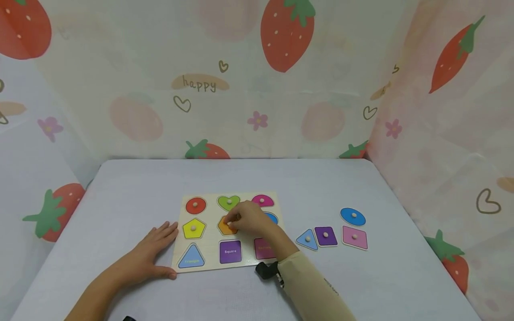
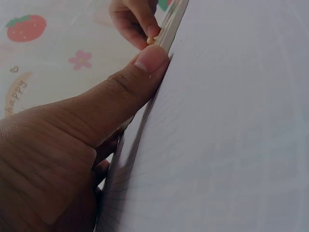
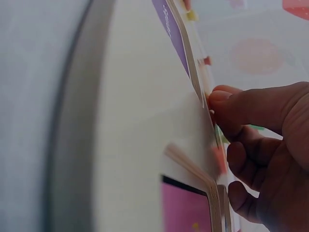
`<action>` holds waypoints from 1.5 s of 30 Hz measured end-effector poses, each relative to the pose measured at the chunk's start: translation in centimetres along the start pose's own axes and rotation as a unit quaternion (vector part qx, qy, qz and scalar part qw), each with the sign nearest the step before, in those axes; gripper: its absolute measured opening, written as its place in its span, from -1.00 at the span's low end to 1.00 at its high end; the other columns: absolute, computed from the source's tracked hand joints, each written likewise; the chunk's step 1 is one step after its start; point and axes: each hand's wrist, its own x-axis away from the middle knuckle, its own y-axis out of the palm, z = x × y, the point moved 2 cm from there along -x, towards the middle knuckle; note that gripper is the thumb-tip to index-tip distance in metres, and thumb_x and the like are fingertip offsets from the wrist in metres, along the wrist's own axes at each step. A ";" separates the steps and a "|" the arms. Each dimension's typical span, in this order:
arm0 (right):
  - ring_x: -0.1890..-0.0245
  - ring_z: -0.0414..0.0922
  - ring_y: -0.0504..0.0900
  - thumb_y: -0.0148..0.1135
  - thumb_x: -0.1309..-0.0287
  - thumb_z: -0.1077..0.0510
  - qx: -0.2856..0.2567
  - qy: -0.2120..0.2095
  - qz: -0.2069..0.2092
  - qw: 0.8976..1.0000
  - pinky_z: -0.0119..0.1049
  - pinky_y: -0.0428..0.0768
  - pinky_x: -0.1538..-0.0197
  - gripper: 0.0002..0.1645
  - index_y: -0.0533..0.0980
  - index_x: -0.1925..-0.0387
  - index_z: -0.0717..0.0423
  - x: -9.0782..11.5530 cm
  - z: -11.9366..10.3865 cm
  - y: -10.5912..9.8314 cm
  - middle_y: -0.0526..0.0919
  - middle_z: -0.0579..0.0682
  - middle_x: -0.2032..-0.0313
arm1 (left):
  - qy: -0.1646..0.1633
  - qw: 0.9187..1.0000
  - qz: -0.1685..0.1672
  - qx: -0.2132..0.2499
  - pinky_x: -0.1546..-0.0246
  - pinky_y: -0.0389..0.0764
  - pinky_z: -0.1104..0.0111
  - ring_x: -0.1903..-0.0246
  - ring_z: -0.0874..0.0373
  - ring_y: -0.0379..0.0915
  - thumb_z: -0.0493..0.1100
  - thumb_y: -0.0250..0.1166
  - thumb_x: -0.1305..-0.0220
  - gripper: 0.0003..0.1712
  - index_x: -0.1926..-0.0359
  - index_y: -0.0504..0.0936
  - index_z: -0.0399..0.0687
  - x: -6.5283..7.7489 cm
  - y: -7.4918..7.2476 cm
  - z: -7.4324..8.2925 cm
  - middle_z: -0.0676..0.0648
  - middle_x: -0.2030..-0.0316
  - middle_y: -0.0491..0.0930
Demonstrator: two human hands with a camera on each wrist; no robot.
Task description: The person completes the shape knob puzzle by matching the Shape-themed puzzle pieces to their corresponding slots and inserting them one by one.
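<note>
White table [image 1: 120,191], two hands [image 1: 146,254], one board [image 1: 211,211], four loose pieces [image 1: 325,236]

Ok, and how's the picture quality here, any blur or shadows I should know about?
Head view: fairly even light, the board reasonably sharp; left wrist view: duller, the left hand clear enough, with a dark shadow beside it on the white tabletop; right wrist view: the board's edge toward the left is blurred, the right fingers clearer.
</note>
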 end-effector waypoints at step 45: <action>-0.06 -0.09 0.53 0.46 -0.22 0.18 0.068 -0.090 0.210 0.971 -0.02 0.61 -0.10 -0.75 0.73 0.06 -0.05 12.3 6.8 -15.5 0.73 -0.12 0.09 | -0.001 1.000 -0.001 0.001 -0.62 -0.24 -0.04 -0.61 -0.19 -0.24 0.52 0.52 0.24 0.44 -0.57 0.22 -0.11 0.0 0.1 0.1 -0.08 -0.61 0.07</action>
